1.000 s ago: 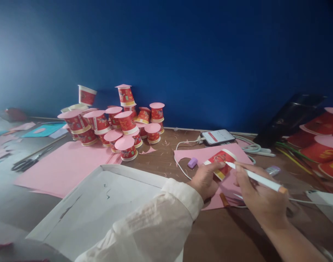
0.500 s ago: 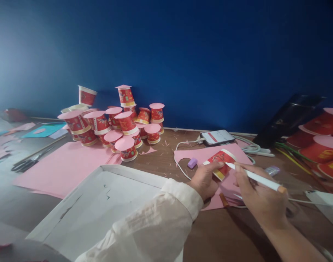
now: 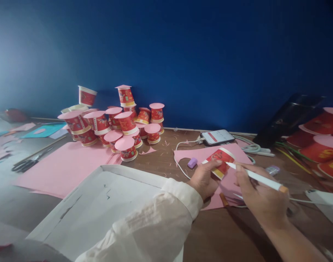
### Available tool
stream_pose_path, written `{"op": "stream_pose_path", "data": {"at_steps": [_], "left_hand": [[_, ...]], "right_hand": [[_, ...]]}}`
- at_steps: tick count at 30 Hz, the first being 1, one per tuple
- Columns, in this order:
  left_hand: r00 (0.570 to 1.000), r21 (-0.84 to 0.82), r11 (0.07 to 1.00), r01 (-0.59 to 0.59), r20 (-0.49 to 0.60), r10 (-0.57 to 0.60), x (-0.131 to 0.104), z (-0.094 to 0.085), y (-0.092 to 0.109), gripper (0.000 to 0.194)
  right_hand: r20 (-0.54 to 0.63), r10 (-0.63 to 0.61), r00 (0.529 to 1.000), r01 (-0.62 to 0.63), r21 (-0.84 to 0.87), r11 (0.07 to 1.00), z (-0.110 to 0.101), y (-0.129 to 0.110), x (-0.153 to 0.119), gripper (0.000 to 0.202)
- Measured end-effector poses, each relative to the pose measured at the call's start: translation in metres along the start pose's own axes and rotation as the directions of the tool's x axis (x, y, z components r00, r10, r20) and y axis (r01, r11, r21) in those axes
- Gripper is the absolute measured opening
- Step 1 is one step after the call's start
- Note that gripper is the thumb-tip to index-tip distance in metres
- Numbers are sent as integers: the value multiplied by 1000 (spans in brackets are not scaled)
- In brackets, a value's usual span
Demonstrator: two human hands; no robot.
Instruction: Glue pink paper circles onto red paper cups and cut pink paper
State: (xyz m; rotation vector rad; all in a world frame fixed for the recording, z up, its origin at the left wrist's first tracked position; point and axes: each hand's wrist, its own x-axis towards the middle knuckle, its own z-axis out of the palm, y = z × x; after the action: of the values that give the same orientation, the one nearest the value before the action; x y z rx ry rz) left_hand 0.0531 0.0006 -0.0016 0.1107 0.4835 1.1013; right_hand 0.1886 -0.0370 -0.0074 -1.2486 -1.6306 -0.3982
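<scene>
A red paper cup (image 3: 223,157) with a printed pattern lies tilted on its side in my left hand (image 3: 204,179), whose thumb presses across its wall. My right hand (image 3: 265,196) is closed around a white pen (image 3: 261,178) with an orange end. The pen's tip points left and is at or very near the cup's side; whether it touches I cannot tell. Under the cup lies a cut pink sheet (image 3: 239,187). Beside my left hand sits a purple eraser (image 3: 192,162).
Several red cups with pink paper discs (image 3: 125,143) are stacked at the back left. A phone (image 3: 218,137) with a white cable lies behind my hands. Scissors (image 3: 30,163), pink sheets (image 3: 70,163) and a white box lid (image 3: 101,211) are on the left. A black bottle (image 3: 286,118) leans at the right.
The cup has turned slightly in my left hand and shifted a little to the left. My right hand with the pen stays almost in place.
</scene>
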Motion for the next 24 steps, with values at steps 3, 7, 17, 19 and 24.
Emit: {"op": "stream_pose_path", "data": {"at_steps": [3,7,17,19,24], "left_hand": [[1000,-4,1000,4,-3,-4,1,0,0,13],[1000,-10,1000,-1,-22,1,2,-1,1,14],[999,-8,1000,-11,-52,10,-3,5,5,15],[998,-3,1000,-22,-51,22,-3,4,6,16],[997,1,999,-41,-61,41,-3,4,7,20]], "right_hand": [[0,31,1000,-31,-1,1000,1,2,-2,35],[17,77,997,-77,1,997,2,5,-4,38],[18,64,998,-64,-3,998,-1,3,-2,38],[14,49,999,-49,-15,999,-2,3,-1,37],[5,19,1000,-19,-29,999,-2,3,1,37]]}}
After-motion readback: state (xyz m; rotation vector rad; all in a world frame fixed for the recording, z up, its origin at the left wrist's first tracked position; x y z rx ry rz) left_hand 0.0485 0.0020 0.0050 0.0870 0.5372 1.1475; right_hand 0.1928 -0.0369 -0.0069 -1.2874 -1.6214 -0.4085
